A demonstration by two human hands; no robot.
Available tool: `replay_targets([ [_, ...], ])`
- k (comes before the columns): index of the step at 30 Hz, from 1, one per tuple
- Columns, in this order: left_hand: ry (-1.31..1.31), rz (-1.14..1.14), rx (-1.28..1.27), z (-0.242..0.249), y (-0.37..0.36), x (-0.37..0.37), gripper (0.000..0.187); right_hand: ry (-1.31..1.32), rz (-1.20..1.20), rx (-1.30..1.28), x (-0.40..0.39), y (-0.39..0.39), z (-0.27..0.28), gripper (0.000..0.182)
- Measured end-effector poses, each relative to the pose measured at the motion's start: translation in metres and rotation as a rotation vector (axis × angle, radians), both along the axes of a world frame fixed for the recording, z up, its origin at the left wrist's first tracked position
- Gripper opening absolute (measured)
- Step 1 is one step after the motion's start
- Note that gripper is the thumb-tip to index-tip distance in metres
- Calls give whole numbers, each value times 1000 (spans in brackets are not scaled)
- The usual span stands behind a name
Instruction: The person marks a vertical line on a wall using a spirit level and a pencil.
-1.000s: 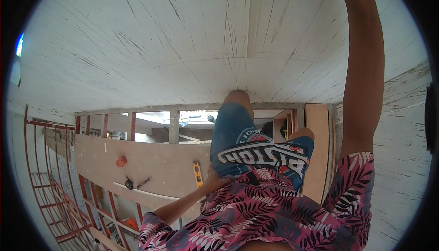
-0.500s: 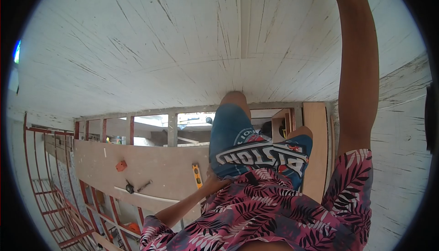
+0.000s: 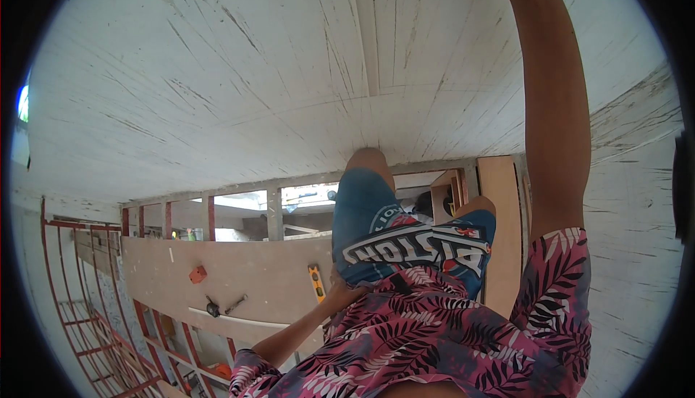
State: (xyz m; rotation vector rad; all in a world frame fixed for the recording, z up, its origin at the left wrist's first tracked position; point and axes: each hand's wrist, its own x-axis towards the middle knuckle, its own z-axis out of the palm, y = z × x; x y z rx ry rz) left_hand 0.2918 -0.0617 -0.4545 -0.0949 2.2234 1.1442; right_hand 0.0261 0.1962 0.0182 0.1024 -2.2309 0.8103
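My left hand [image 3: 344, 289] rests against the side of my blue shorts [image 3: 373, 213] at the hip, its fingers mostly hidden by the cloth. Just left of that hand, a yellow spirit level [image 3: 316, 283] lies on a plywood board [image 3: 268, 275]. My right arm [image 3: 554, 101] reaches up along the white wall, and the hand at its end is beyond the top of the view. One bare knee [image 3: 368, 159] is close against the streaked wall [image 3: 289, 72] in front of me.
On the board lie an orange-red block [image 3: 198, 274], a round black item [image 3: 212, 307], a small metal tool [image 3: 237, 304] and a long white strip [image 3: 239, 318]. Red metal framing [image 3: 210, 217] with openings to a lower level borders the board. A plywood strip [image 3: 496, 231] runs at right.
The view has shifted slightly, so the board and its tools sit a little lower and further right. My raised right arm appears slightly further left. My left hand stays at the hip.
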Motion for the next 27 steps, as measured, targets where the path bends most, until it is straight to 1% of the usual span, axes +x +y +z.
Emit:
replay_targets([
  [1, 42, -39, -33, -10, -3, 4, 124, 224, 33, 74, -5, 6, -17, 25],
  [2, 88, -60, -71, -9, -4, 4, 125, 457, 82, 138, -9, 11, -25, 27],
  [3, 105, -2, -85, -10, -4, -3, 125, 480, 135, 115, -11, 15, -21, 27],
  [5, -451, -346, -57, 6, -5, -23, 130, 199, 326, -42, -5, 24, 0, 26],
  [7, -30, -263, -114, -27, -3, -1, 136, -98, 591, -137, -2, 32, 15, 27],
  [8, -19, -146, -144, -15, -4, 1, 136, 177, 282, -38, -20, 17, -8, 26],
  [9, -167, -45, -123, 7, 0, -2, 139, 160, 305, 83, -23, 23, -6, 27],
  [10, -312, 30, -79, 18, 3, -4, 142, 177, 281, 78, -21, 20, -6, 28],
  [11, -302, 72, -71, 12, 2, -4, 142, 188, 235, 81, -20, 18, -6, 28],
  [13, -296, 14, -71, -1, 4, -2, 144, 185, 258, 72, -21, 20, -8, 28],
  [19, -286, 47, -63, -5, 5, -2, 144, 164, 252, 59, -24, 20, -8, 28],
  [22, -309, 56, -49, 2, 5, -3, 144, 156, 250, 51, -23, 20, -7, 28],
  [27, -298, 36, -50, 30, 5, -8, 145, 160, 251, 41, -23, 20, -7, 27],
])
